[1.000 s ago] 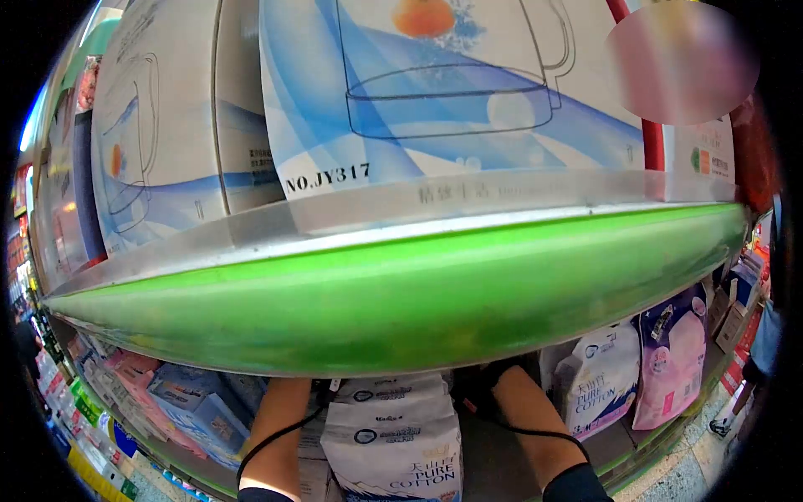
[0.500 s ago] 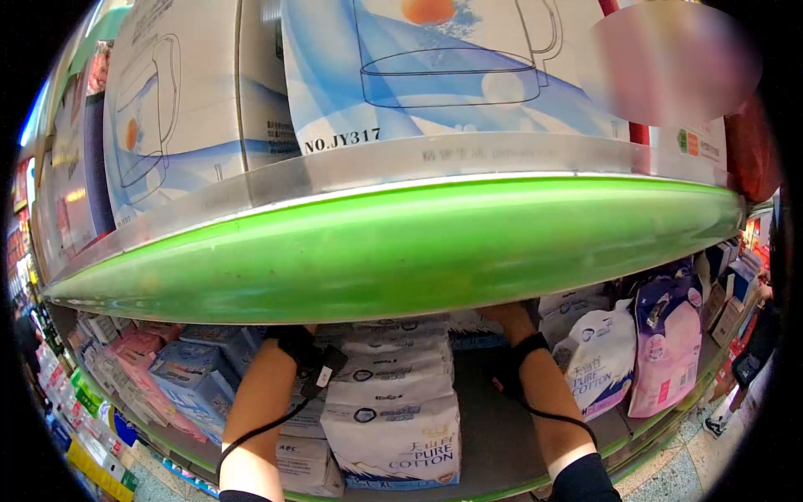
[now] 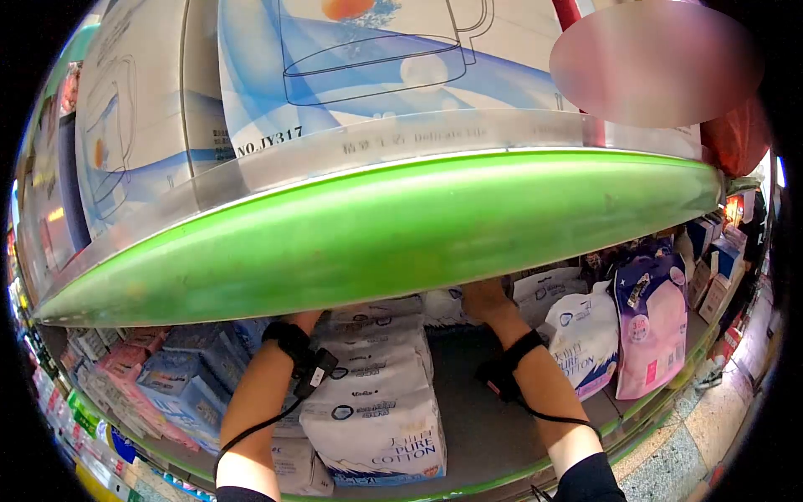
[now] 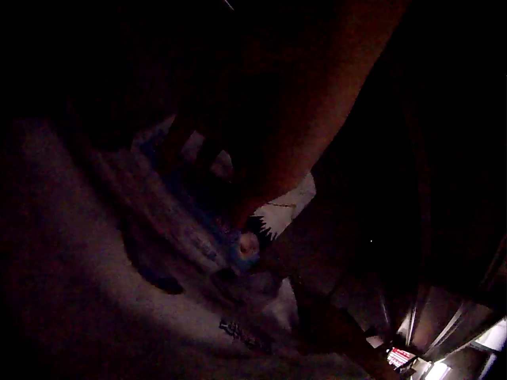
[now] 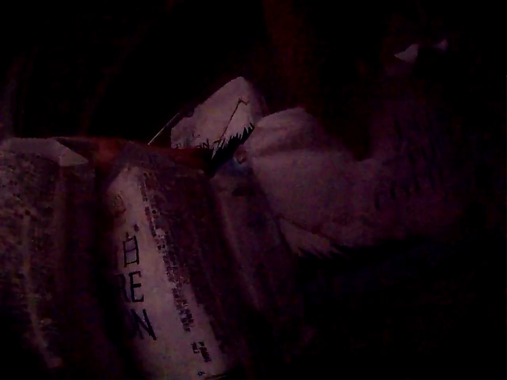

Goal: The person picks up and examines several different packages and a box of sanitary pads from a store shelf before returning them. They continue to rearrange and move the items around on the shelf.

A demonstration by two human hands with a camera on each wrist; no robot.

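Both hands reach deep under a green-edged shelf. My left hand (image 3: 305, 320) shows only at its back, beside a row of white "Pure Cotton" packs (image 3: 376, 427); its fingers are hidden by the shelf edge. To the right, my right hand (image 3: 489, 301) is at the rear, beside another white pack (image 3: 443, 308), fingers also out of sight. The left wrist view is very dark, with skin close over a pack with a jagged mountain print (image 4: 277, 214). In the right wrist view, packs (image 5: 142, 285) stand in shadow. I cannot tell what either hand holds.
Above, the green shelf edge (image 3: 401, 226) with its clear lip overhangs the arms, bearing large jug boxes (image 3: 368, 75). Blue boxes (image 3: 188, 393) stand at left, a white pouch (image 3: 581, 335) and a pink-purple pouch (image 3: 652, 326) at right. Black cables (image 3: 251, 435) hang from the wrists.
Both hands, hidden under the shelf edge at first, came partly into view as the head view shifted. A white pack shows beside the right hand at the rear. The front pack row stays put.
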